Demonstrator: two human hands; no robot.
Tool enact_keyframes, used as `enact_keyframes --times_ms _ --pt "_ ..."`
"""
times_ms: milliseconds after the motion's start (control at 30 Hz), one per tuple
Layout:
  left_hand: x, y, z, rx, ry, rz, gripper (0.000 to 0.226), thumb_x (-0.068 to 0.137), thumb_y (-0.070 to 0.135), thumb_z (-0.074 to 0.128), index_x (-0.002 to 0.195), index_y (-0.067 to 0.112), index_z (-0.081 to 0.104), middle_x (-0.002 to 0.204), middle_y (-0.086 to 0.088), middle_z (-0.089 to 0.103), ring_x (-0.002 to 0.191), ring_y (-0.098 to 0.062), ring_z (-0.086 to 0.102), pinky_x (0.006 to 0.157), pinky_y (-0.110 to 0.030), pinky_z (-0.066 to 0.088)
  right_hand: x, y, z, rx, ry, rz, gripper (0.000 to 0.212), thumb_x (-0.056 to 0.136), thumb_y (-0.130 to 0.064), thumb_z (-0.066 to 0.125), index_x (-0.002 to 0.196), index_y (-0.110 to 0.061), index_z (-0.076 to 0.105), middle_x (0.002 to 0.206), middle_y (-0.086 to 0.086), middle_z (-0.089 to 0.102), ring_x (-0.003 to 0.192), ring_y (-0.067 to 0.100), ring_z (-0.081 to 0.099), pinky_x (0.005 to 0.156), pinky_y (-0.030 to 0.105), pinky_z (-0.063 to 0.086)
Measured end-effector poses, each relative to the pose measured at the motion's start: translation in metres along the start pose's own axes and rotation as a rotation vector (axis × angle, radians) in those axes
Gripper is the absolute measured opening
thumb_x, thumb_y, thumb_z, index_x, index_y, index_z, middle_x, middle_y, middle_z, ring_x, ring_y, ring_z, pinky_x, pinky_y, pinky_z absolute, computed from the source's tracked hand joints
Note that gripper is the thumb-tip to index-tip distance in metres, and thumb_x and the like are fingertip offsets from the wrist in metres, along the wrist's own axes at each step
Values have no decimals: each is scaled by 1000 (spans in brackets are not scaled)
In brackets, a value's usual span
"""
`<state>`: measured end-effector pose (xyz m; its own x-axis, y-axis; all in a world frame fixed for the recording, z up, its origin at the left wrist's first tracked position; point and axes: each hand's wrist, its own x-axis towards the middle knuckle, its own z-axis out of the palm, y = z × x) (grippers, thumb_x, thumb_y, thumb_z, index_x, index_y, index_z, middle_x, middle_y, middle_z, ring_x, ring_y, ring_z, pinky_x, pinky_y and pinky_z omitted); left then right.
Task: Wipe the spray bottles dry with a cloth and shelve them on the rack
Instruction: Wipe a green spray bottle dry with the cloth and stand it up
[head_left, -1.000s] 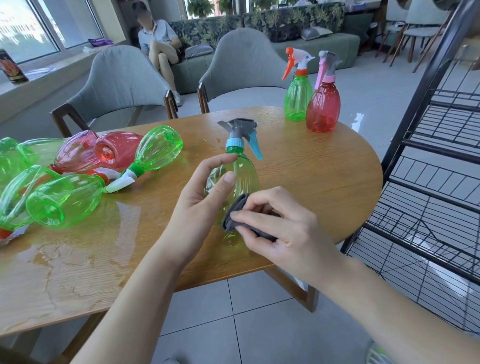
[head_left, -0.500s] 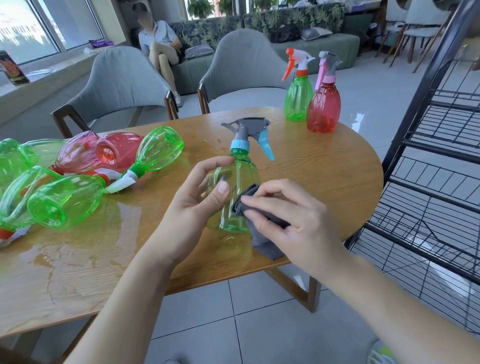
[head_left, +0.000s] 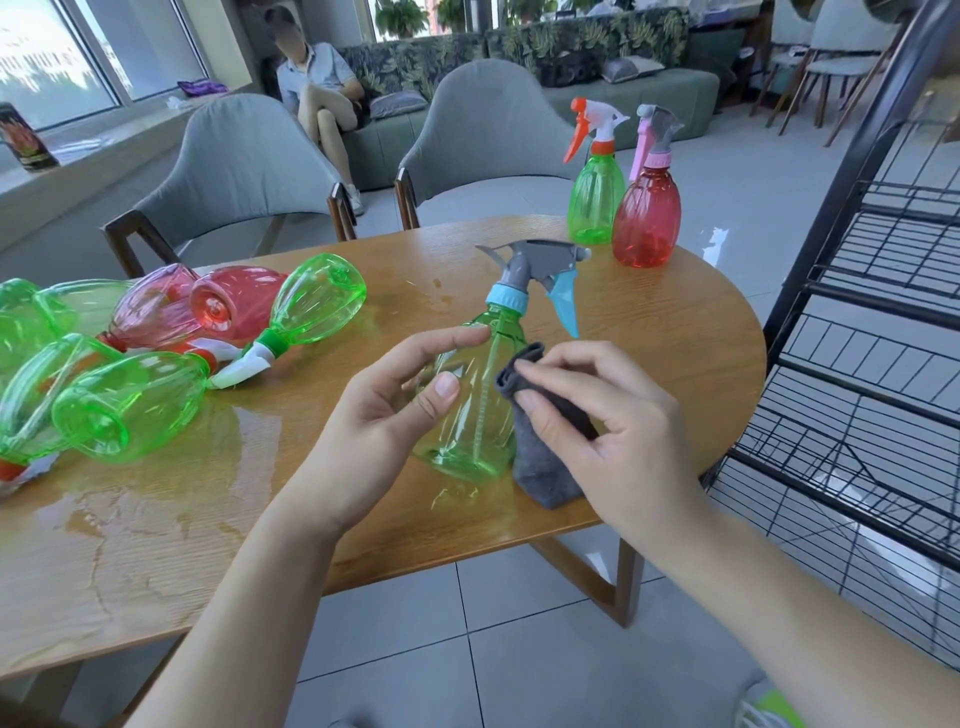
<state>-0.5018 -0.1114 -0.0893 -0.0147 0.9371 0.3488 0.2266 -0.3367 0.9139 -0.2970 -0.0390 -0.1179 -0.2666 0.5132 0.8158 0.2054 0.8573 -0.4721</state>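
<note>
Since a second ago we have raised the bottle (head_left: 480, 395) a little and slid the cloth (head_left: 545, 447) from its lower front to its right side. Our left hand (head_left: 384, 415) curls round the body, over the table (head_left: 156, 545) near its front edge; our right hand (head_left: 613, 431) pinches the cloth. Wiping continues; the rack (head_left: 857, 364) waits rightward.

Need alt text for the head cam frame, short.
Left hand grips a green spray bottle upright on a wet wooden table; right hand presses a grey cloth to its side.
</note>
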Motion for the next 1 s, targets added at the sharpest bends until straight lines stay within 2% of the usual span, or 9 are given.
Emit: enact_keyframes --times_ms 67,267,333,433,500,667,733,867,1000 --pt "0 1 -2 -26 0 -16 33 100 32 61 131 35 71 134 7 70 127 -14 63 104 -28 50 -1 -1 1 6 -3 -9 21 94 -8 72 114 -2 78 109 8 70 103 9 65 93 20 52" --pt "-2 6 -1 -23 -16 -24 30 98 34 62 125 39 73 128 14 70 120 -4 62 99 -19 46 9 -5 -1 32 22 60 23 97 -14 71 117 -7 78 110 3 69 104 4 63 91 12 47" --pt "-2 4 1 -36 4 -35 30 97 36 62 125 40 73 132 11 69 123 -8 61 102 -23 46 7 -4 0 32 29 69 22 96 -13 72 116 -7 78 109 3 69 104 3 63 91 12 47" --pt "-3 0 5 -75 49 -58 33 99 39 60 131 34 69 140 4 66 134 -24 59 112 -42 46 -2 -3 5 41 10 63 20 94 -10 74 113 -6 79 107 3 68 103 4 64 92 14 47" --pt "-3 0 9 -81 94 -61 36 96 41 64 132 34 65 138 3 66 131 -26 61 111 -45 50 -8 -4 9 46 -19 31 20 93 -8 75 112 -5 80 106 5 68 99 6 63 90 14 47" --pt "-2 1 13 -75 158 -61 37 96 31 70 132 31 62 128 5 70 121 -16 66 101 -33 54 -12 -6 11 42 -50 -85 19 92 -6 77 110 -3 80 103 11 69 90 15 67 84 23 54" --pt "-1 0 16 -103 186 -76 37 96 31 69 132 31 62 128 -2 70 120 -21 67 102 -37 55 -13 -7 11 23 -85 -160 16 93 -5 77 109 -2 80 102 12 69 86 18 66 81 25 55" --pt "2 -1 23 -163 239 -100 37 97 31 71 133 31 63 117 -5 71 110 -23 67 95 -38 55 -14 -10 11 -57 -171 -332 14 96 -4 73 108 -1 80 99 13 69 88 25 64 84 27 53" --pt "3 -1 24 -180 252 -124 36 99 34 72 133 34 62 112 -3 71 108 -21 68 92 -36 54 -15 -6 9 -89 -151 -352 14 97 -5 73 109 -2 80 99 12 70 89 25 66 84 29 55"
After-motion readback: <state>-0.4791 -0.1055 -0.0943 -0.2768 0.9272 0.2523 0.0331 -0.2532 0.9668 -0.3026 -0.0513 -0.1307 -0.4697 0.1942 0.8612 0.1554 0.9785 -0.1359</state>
